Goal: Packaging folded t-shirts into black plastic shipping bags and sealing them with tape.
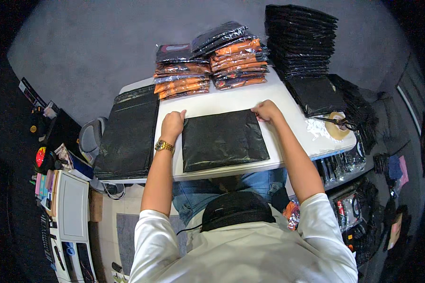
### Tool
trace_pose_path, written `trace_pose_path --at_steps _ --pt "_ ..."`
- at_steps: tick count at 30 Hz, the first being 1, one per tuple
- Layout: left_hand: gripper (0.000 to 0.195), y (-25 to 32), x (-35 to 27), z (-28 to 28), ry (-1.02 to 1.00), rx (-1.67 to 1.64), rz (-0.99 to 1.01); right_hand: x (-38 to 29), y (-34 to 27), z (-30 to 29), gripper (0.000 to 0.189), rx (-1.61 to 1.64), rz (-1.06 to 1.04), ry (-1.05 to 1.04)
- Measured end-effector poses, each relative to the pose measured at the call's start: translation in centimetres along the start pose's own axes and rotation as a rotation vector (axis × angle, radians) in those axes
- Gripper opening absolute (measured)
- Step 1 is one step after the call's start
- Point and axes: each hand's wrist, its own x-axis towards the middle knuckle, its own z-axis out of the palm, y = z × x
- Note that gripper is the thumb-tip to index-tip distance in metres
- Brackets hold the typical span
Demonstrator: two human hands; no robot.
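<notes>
A black plastic mailing bag (225, 141) lies flat before me at the near edge of the white table (230, 99). My left hand (173, 125), with a gold-coloured watch on its wrist, grips the bag's far left corner between bent fingers and thumb. At the far right corner, my right hand (266, 111) pinches the bag's edge. Left of my left arm rests a flat stack of larger black plastic bags (129, 134). Whatever the bag contains is hidden.
Clear-wrapped folded garments, orange and dark, form a left pile (182, 76) and a right pile (237, 60) at the back. A tall stack of black packages (301, 42) rises at the far right. Scissors (343, 122) and a tape roll (336, 131) lie near the right corner.
</notes>
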Motion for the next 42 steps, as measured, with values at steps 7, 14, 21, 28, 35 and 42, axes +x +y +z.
trace_pose_path --at_steps 7,14,21,28,35,42 --pt "0.057 -0.9 0.1 0.2 0.034 0.086 0.027 -0.5 0.6 0.8 0.031 0.175 -0.095 -0.002" --pt "0.048 -0.2 -1.2 -0.5 0.089 -0.015 -0.039 -0.7 -0.8 0.4 0.038 -0.099 -0.026 -0.056" --pt "0.039 -0.6 -1.0 -0.3 0.107 0.081 0.052 -1.6 0.1 1.5 0.036 -0.285 -0.141 0.280" --pt "0.045 9.1 -6.0 -2.2 -0.019 -0.124 0.456 -11.3 -6.3 5.9 0.057 -0.463 -0.578 0.310" --pt "0.077 10.4 -8.0 -1.1 -0.291 0.065 0.241 -13.5 -6.5 8.5 0.072 -0.566 -0.404 0.118" --pt "0.079 9.2 -7.9 -2.0 -0.321 0.063 0.086 -13.2 -5.9 7.3 0.089 -0.589 -0.302 0.130"
